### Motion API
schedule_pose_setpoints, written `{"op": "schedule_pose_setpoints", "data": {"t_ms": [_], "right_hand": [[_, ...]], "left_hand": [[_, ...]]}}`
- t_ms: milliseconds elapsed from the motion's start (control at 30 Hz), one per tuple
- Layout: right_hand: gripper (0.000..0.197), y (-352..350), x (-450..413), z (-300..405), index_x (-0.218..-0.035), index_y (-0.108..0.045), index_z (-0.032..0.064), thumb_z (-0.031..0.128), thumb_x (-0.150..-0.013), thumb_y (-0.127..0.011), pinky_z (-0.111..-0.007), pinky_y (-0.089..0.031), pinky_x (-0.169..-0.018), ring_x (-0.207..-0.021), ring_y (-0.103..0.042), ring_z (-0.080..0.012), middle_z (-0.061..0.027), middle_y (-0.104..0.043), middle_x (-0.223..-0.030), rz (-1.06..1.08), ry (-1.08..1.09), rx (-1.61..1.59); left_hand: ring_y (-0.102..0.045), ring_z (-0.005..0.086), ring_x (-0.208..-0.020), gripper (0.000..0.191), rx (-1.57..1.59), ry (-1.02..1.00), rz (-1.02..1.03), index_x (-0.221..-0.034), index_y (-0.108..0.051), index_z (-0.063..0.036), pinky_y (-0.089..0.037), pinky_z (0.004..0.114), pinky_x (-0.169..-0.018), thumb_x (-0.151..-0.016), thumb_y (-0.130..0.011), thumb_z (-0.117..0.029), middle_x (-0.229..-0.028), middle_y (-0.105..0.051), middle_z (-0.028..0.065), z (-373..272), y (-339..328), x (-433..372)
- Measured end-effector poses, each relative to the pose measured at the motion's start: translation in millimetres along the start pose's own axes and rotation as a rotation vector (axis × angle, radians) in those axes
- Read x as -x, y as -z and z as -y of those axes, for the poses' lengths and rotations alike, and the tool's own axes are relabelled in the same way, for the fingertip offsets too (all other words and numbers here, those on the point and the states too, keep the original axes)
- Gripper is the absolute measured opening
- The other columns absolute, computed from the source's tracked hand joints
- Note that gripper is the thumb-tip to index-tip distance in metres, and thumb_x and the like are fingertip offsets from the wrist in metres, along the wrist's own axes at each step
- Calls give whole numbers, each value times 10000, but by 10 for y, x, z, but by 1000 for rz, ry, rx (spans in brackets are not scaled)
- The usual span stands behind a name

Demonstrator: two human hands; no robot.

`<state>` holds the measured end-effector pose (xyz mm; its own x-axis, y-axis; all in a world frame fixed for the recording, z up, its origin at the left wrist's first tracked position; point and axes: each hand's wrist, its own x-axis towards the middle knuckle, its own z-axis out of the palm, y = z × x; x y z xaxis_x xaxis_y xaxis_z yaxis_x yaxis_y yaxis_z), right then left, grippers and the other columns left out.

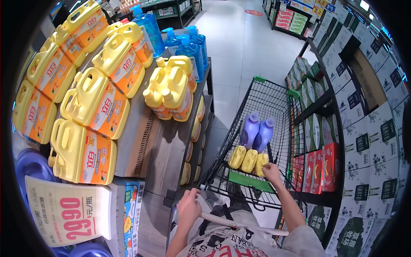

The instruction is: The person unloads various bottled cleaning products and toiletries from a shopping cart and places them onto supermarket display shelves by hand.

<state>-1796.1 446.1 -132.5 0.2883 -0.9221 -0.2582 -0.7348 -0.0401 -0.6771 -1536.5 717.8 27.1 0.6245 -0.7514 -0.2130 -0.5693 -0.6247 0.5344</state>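
My right hand (271, 172) reaches into the shopping cart (278, 96), its fingers on the upper right side of a yellow plastic jug (262, 162). That jug is the rightmost of three yellow jugs in a row near the cart's handle end. Right in front of them lean two purple bottles (250, 131) with pale caps. At the left end of the cart's pale handle bar (218, 219), my left hand (189, 205) is curled round the bar. A green plastic panel (250, 181) lies between the jugs and the handle.
On the left, yellow detergent jugs (106, 106) and blue pump bottles (189, 51) stand on a display table (167, 141) beside the cart. A price sign (69, 212) juts out at lower left. Stacked cartons (356, 151) and a dark shelf rack (334, 128) line the right. Floor (224, 38) stretches ahead.
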Motion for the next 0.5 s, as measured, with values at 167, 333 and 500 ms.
{"op": "schedule_pose_setpoints", "data": {"t_ms": [167,333,500], "right_hand": [[468,-335,-451,-1063,-1020,-674,-41,275,-677,-712,-410,-526,-846,-918,-674,-368,-244,-690,-930,18,-279,32],[569,-380,-795,-915,-1086,-608,-73,282,-662,-743,-422,-508,-892,-1002,-642,-389,-282,-650,-1057,76,-280,121],[572,-542,-1253,-690,-1083,-571,-80,244,-651,-761,-395,-506,-893,-1022,-639,-379,-262,-654,-1038,84,-339,-60]], "left_hand": [[-642,315,-833,342,2,40,139,-1007,-572,-146,-495,455,-663,-713,-576,28,-905,-599,70,-54,-51,-127],[-628,292,-760,258,22,57,103,-935,-554,-94,-494,395,-654,-726,-549,57,-844,-584,82,-274,-87,-300],[-626,289,-754,259,-70,57,22,-949,-566,-88,-495,397,-661,-725,-563,42,-830,-591,87,-472,-102,-522]]}}
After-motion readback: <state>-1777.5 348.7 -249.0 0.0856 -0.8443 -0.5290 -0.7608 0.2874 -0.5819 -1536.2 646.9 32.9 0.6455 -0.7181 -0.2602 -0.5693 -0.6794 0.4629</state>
